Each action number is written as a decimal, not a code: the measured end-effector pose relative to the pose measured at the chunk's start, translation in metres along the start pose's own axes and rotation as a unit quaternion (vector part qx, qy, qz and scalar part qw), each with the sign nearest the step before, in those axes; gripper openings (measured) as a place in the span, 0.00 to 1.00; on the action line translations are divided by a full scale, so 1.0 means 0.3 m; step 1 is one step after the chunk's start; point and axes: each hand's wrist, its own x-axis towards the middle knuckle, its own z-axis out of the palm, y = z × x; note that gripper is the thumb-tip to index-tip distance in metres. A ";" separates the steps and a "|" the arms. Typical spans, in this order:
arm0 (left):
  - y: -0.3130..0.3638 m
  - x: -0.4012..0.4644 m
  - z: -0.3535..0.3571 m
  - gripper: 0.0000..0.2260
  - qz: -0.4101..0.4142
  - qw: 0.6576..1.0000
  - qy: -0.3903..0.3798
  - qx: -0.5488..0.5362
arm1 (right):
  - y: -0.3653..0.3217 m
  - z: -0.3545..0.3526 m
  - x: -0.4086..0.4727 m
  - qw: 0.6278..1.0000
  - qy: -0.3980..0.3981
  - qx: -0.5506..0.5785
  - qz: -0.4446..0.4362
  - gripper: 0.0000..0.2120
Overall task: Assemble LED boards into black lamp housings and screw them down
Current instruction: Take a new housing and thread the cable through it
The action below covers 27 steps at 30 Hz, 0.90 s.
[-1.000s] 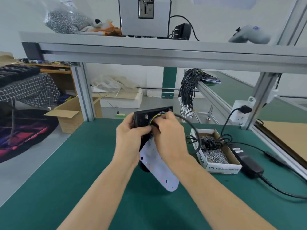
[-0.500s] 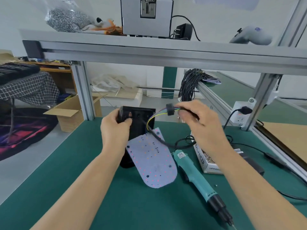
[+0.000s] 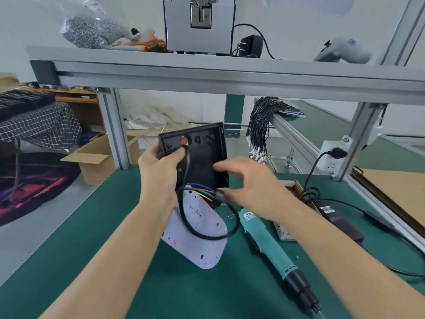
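Observation:
My left hand point(image 3: 161, 173) grips the black lamp housing point(image 3: 207, 155) by its left edge, holding it tilted up above the green bench with its inside facing me. A black cable point(image 3: 204, 234) runs out of the housing's round hole and loops down. Coloured wires lead from the cable to the white LED board point(image 3: 200, 238), which hangs below the housing. My right hand point(image 3: 248, 180) hovers at the housing's lower right, blurred, fingers spread, beside the cable's black connector point(image 3: 218, 198). Whether it touches the connector is unclear.
A teal electric screwdriver point(image 3: 269, 240) lies on the green bench point(image 3: 69, 238) under my right forearm. Behind it stands a cardboard box of screws point(image 3: 294, 187), with a black power adapter point(image 3: 338, 217) and its cables to the right. An aluminium frame shelf point(image 3: 207, 74) crosses overhead.
My right hand came down from holding the cable connector up at the right to the housing's lower right. The left hand tilted the housing more upright, and the cable now loops down.

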 end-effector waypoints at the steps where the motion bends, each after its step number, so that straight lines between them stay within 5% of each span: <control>1: 0.007 -0.012 0.018 0.14 0.014 1.000 -0.003 0.000 | -0.017 0.015 0.022 0.999 -0.024 0.023 0.015 0.16; 5: 0.003 -0.060 0.063 0.13 0.060 0.998 -0.011 0.008 | -0.049 0.084 0.052 0.977 -0.026 0.210 0.033 0.11; 10: -0.027 -0.050 0.045 0.14 0.101 0.992 -0.018 0.074 | -0.025 0.116 0.029 0.903 0.007 0.412 0.120 0.05; 14: -0.059 -0.052 -0.012 0.21 0.148 0.947 -0.146 0.247 | -0.003 0.082 0.058 0.914 0.136 0.341 0.171 0.08; 18: -0.062 -0.055 -0.010 0.18 0.072 0.960 -0.191 0.190 | -0.023 0.104 0.101 0.890 0.209 0.349 0.204 0.14; 20: -0.054 -0.040 -0.001 0.15 0.013 0.982 -0.135 0.128 | -0.025 0.124 0.090 0.882 0.145 0.399 0.205 0.11; 23: -0.037 0.008 -0.014 0.13 -0.060 0.998 -0.024 0.027 | -0.010 0.110 0.034 0.927 -0.030 0.314 0.201 0.06; 27: -0.033 0.017 -0.055 0.14 0.060 0.982 -0.002 0.178 | -0.015 0.048 0.016 0.988 -0.039 0.057 0.141 0.06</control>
